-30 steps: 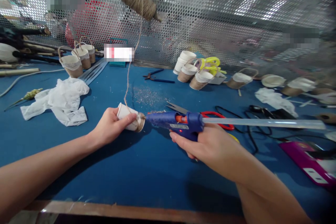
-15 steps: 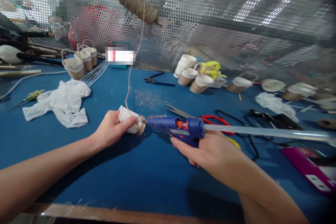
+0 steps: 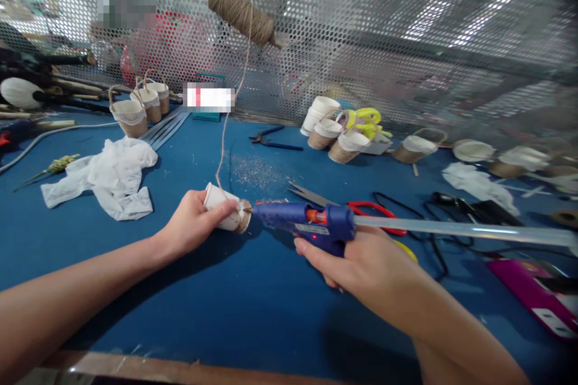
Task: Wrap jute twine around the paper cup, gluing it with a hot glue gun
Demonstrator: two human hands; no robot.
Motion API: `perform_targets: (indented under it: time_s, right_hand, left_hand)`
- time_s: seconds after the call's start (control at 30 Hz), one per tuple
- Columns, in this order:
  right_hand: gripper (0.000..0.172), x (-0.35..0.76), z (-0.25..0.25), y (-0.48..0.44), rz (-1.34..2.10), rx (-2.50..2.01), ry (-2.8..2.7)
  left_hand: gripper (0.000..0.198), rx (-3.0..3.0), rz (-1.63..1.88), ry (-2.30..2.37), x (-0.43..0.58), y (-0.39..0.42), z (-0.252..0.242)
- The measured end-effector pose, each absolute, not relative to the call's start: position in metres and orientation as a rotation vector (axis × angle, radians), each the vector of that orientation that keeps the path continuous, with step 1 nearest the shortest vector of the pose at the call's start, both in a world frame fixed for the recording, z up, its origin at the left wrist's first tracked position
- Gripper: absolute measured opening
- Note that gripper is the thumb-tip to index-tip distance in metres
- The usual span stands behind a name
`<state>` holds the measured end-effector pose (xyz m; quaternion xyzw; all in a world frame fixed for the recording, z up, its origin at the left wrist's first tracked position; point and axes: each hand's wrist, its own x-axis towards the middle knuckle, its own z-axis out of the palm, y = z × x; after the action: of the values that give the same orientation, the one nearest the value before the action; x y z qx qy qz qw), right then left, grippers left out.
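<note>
My left hand (image 3: 198, 222) is closed around a small white paper cup (image 3: 220, 200), tipped on its side with one end toward the right. Some brown twine is wrapped at that end, and a strand of twine (image 3: 224, 144) runs from the cup up to a spool (image 3: 241, 11). In my right hand (image 3: 356, 258) is a blue glue gun (image 3: 307, 219), its nozzle at the twine-wrapped end of the cup. A long clear glue stick (image 3: 451, 228) juts from the gun's back. My fingers wrap its handle, where a small red light shows.
Red-handled scissors (image 3: 374, 210) lie behind the glue gun, and pliers (image 3: 277, 139) farther back. White lace (image 3: 115, 171) is at left. Twine-wrapped cups (image 3: 130, 120) stand at back left, others (image 3: 347, 147) at back right. A purple box (image 3: 528, 295) and black cords sit at right.
The whole view has shifted very slightly. Both hands keep their hold, and the glue gun's nozzle stays at the cup's end.
</note>
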<state>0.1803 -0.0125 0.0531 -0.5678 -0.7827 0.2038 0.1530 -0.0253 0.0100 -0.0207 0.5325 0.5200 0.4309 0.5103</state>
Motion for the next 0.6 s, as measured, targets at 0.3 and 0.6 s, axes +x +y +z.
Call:
perform_targets:
  time_s: [0.3, 0.6]
  right_hand:
    - [0.013, 0.1847, 0.0486, -0.0120, 0.497, -1.651, -2.338]
    - [0.020, 0.1815, 0.0516, -0.0138, 0.440, -1.653, -2.337]
  left_hand:
    - [0.024, 1.251, 1.028, 1.269, -0.0222, 0.0099, -0.0179]
    - [0.026, 1.257, 1.019, 1.268, -0.0236, 0.0084, -0.0173]
